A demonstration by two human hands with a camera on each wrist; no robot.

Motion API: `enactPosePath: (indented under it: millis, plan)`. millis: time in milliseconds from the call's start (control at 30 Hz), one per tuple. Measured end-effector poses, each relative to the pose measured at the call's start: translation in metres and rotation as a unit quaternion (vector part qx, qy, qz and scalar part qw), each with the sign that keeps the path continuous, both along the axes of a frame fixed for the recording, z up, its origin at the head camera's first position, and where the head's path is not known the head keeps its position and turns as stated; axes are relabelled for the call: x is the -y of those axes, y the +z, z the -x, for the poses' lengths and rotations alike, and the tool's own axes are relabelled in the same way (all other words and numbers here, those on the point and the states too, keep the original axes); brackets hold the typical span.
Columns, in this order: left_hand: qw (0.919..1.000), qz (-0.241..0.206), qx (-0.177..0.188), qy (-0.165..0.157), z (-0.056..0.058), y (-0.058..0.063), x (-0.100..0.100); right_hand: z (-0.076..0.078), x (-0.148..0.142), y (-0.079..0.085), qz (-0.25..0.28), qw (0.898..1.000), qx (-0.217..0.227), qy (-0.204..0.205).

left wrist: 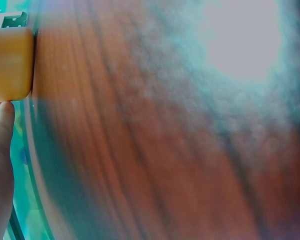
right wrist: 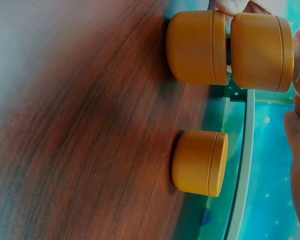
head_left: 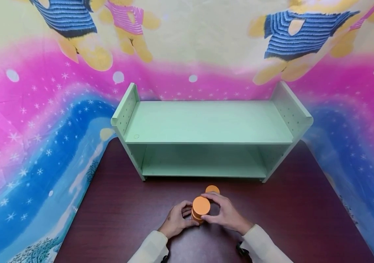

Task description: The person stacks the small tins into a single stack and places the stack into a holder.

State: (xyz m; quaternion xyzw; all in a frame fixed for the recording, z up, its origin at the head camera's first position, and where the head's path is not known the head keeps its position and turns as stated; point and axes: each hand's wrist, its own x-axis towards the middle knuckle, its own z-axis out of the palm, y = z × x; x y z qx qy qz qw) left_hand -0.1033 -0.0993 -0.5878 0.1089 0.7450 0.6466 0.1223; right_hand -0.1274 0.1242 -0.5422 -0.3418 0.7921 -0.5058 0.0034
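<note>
Three orange lidded jars are lined up one above another in front of me. The lowest jar (right wrist: 192, 47) stands on the table, and a narrow gap shows between it and the middle jar (right wrist: 256, 52). My right hand (head_left: 228, 216) pinches the top jar (head_left: 201, 205) between thumb and finger. From the other side, my left hand (head_left: 175, 220) grips the lower part of the column, a fingertip near the gap; which jar bears its grip is partly hidden. A separate orange jar (right wrist: 199, 163) stands upright behind the right hand.
Behind the jars stands a pale green two-tier shelf (head_left: 203, 122) with raised side panels. The dark reddish-brown table (head_left: 114, 204) reaches under everything. A printed cloth (head_left: 187, 51) with bears and snowflakes hangs around the back and sides.
</note>
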Motion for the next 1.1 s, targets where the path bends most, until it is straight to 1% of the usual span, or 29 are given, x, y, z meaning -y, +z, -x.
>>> enactPosePath:
  millis: [133, 300, 567, 833, 1100]
  plan:
    - [1.0000, -0.001, 0.004, 0.000, -0.0001, -0.0009, -0.0003, 0.0000, 0.0011, -0.0007, 0.000, 1.000, 0.003, 0.002]
    - [1.0000, -0.002, 0.009, 0.000, -0.0001, -0.0013, -0.0008, 0.0007, 0.0016, -0.0026, 0.004, 1.000, -0.007, 0.006]
    - [1.0000, 0.003, 0.007, 0.001, 0.0002, -0.0023, -0.0004, -0.0003, 0.0020, -0.0045, 0.004, 1.000, -0.004, 0.007]
    - [0.9997, 0.004, 0.025, 0.001, 0.0015, -0.0037, 0.0000, -0.0001, 0.0035, -0.0044, 0.004, 1.000, -0.011, 0.013]
    - [0.9998, 0.008, 0.018, -0.001, 0.0016, -0.0035, 0.0000, 0.0013, 0.0037, -0.0048, 0.000, 1.000, 0.012, 0.011]
